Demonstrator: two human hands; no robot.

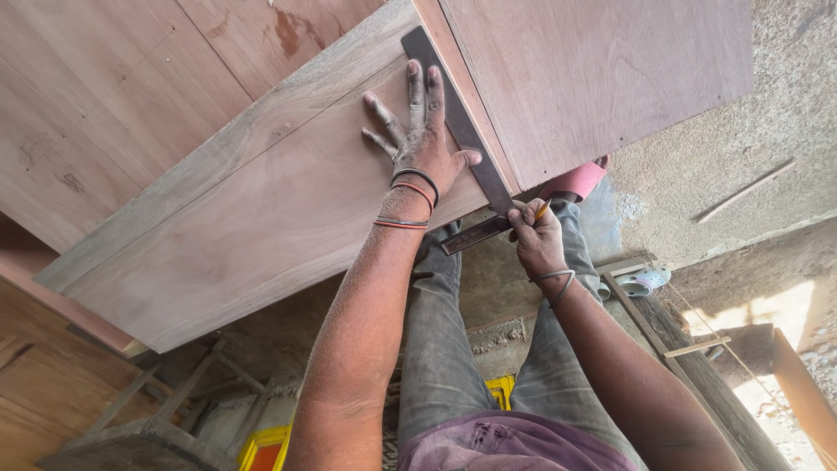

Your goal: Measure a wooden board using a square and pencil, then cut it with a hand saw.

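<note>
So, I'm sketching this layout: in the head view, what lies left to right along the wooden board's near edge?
Wide brown wooden board → left hand spread flat → dark metal try square → right hand holding a yellow pencil.

wooden stool (pixel 131 427), yellow crate (pixel 266 447), sandal (pixel 641 281)

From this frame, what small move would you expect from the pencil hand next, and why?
Probably a stroke along the dark metal square's blade. The left hand presses the blade flat on the brown wooden board, while the right hand holds a yellow pencil at the board's near edge beside the blade.
</note>
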